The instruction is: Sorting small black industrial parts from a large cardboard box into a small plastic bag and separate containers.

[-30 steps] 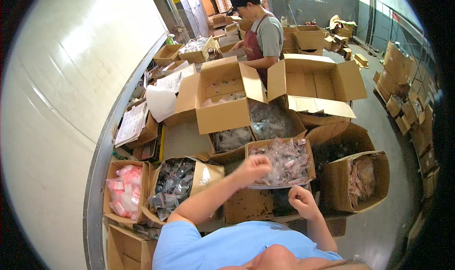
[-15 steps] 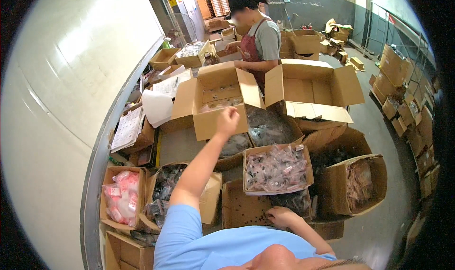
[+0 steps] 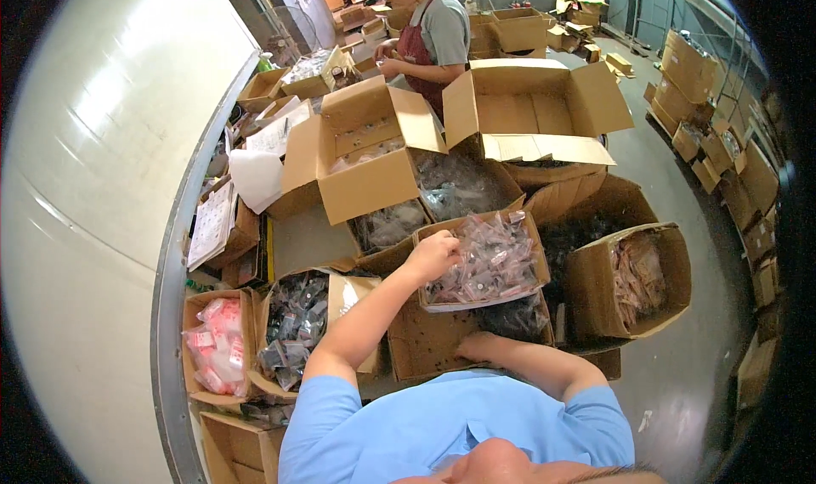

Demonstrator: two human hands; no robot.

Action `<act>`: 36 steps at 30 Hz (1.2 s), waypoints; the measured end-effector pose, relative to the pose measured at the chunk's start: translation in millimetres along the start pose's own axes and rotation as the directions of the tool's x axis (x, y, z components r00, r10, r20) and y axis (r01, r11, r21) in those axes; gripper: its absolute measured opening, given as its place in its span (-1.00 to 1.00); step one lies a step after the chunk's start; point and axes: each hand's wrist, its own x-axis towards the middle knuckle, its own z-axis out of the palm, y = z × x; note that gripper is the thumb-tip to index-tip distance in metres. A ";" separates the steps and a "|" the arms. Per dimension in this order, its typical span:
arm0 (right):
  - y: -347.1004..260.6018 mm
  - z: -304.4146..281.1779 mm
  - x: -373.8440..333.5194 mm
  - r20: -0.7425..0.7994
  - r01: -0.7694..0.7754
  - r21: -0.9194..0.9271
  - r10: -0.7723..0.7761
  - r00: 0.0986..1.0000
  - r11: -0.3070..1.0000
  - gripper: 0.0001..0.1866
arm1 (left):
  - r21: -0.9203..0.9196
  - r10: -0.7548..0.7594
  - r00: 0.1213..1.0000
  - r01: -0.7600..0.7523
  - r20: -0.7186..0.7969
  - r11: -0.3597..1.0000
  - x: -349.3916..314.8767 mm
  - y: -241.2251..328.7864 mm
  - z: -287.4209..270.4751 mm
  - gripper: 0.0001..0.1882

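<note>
My left hand [image 3: 436,255] is at the left rim of a carton packed with small clear plastic bags [image 3: 486,259]. Its fingers are curled together at the bags, and whatever they hold is too small to make out. Lower down, my right hand [image 3: 478,346] reaches into an open cardboard box [image 3: 418,344] with small dark pieces scattered on its bottom. The fingers of that hand point down and are mostly hidden. Dark bagged items [image 3: 517,317] lie beside it, partly under the raised carton.
A large open carton [image 3: 370,182] with a few small bags stands ahead, another open carton [image 3: 544,114] right of it. Pink-and-white bags [image 3: 217,344] fill a box at left, next to dark bagged parts [image 3: 293,322]. A co-worker [image 3: 429,38] in a red apron stands beyond.
My left hand has come back from above the large open carton to the carton of small bags. My right hand has shifted slightly left within the lower box. The view has tilted downward.
</note>
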 end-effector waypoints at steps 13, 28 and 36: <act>15.6 17.3 1.6 -0.215 0.062 -0.198 -0.105 0.971 0.978 -0.62 | 0.167 0.130 0.985 -0.111 -0.112 0.980 -25.9 20.9 -0.8 -0.59; 14.4 -1.0 -2.9 0.007 0.154 -0.079 -0.154 0.988 0.985 -0.74 | -0.248 0.015 0.946 -0.101 -0.324 0.964 -45.7 30.0 -17.5 -0.73; 15.9 -0.9 -0.8 -0.088 0.171 -0.165 -0.187 0.978 0.971 -0.78 | -0.829 -0.515 0.758 -0.060 -0.400 0.556 -82.6 34.5 5.8 -0.89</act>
